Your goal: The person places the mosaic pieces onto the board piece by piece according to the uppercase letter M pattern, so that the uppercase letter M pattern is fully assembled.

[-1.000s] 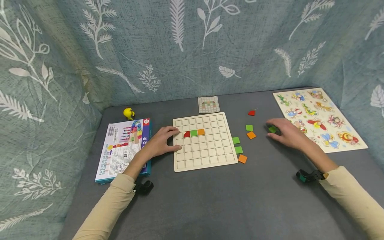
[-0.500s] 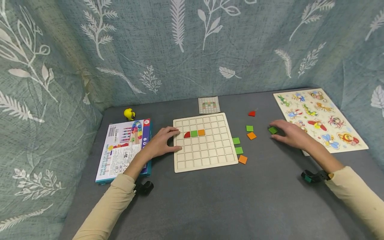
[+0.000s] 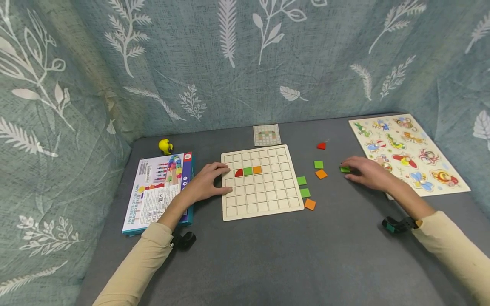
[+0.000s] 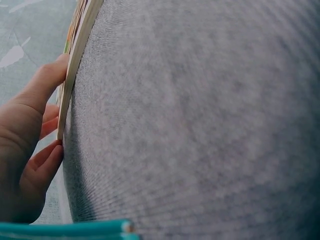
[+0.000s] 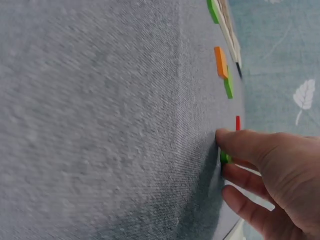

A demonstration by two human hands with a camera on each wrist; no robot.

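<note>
A pale wooden grid board lies mid-table. In one row sit a red curved-edge tile, a green tile and an orange tile. My left hand rests at the board's left edge, thumb and fingers spread apart along it. The left wrist view has its fingertips touching the edge. Off to the right, my right hand pinches a green square tile low over the table. In the right wrist view, that green tile shows between thumb and fingers, partly hidden by them.
Loose green tiles, orange tiles and a red tile lie right of the board. A small pattern card is behind it. An insect puzzle board stands right, a toy box and yellow figure left.
My right hand has shifted slightly, first right and then back left. The green tile at its fingertips has turned from a diamond slant to nearly square. The left hand stays put.
</note>
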